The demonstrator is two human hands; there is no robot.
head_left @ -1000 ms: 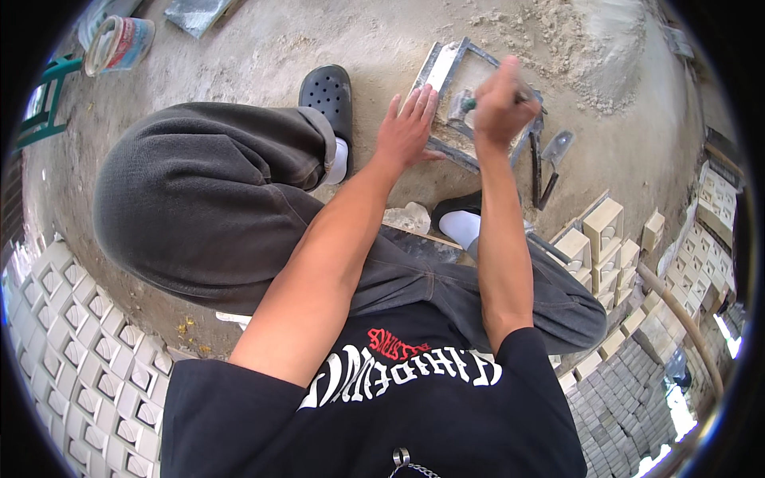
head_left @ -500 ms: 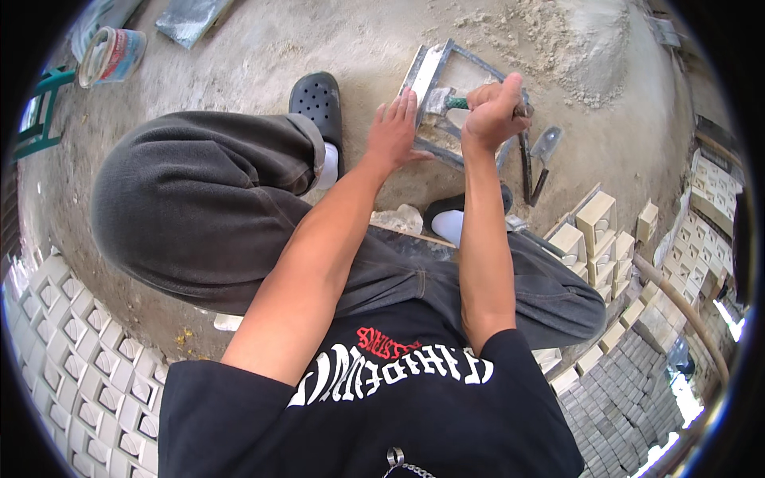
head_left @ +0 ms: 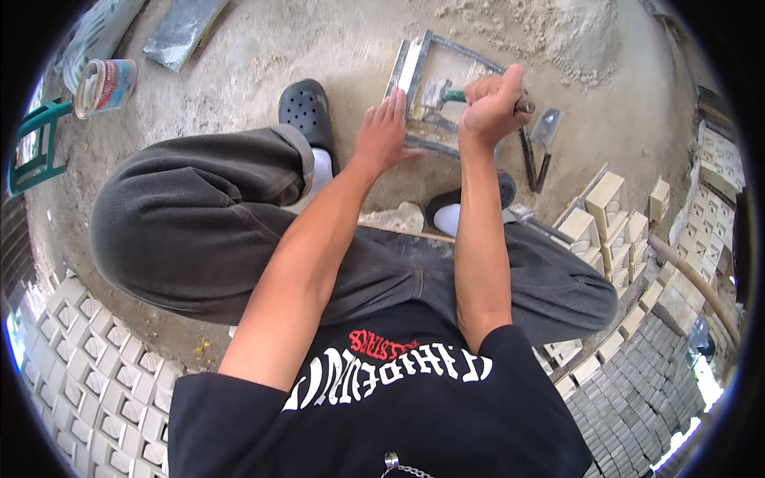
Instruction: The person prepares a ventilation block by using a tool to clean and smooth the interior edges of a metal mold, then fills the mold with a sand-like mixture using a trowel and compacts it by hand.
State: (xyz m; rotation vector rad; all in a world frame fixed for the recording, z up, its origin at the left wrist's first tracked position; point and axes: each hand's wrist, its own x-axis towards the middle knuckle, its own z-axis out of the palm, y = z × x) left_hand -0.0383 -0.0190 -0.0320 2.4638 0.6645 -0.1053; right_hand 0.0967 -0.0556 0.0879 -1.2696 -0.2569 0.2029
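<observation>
A metal-bar frame (head_left: 464,52), like a mould, lies on the dusty ground ahead of me, with a white strip (head_left: 412,66) along its left side. My left hand (head_left: 382,131) rests at its near left edge, fingers stretched out, holding nothing. Above the frame, my right hand (head_left: 490,107) is closed in a fist round a green-handled tool (head_left: 435,93). Its pale, dusty head points left; whether it is a hammer I cannot tell. My right hand and forearm hide part of the frame. A small trowel (head_left: 547,125) lies just right of it, beside a dark bar (head_left: 528,158).
Pale powder (head_left: 586,40) is heaped beyond the frame. Cream patterned blocks (head_left: 607,199) stand stacked at right, grey bricks (head_left: 629,390) nearer me. More blocks (head_left: 103,382) fill the lower left. A bucket (head_left: 107,86) and green stool (head_left: 40,143) stand far left. My clogs (head_left: 305,110) flank the frame.
The whole view has shifted slightly. Against the frame, my right hand and the tool sit a little farther right. My left hand stays at the frame's left edge.
</observation>
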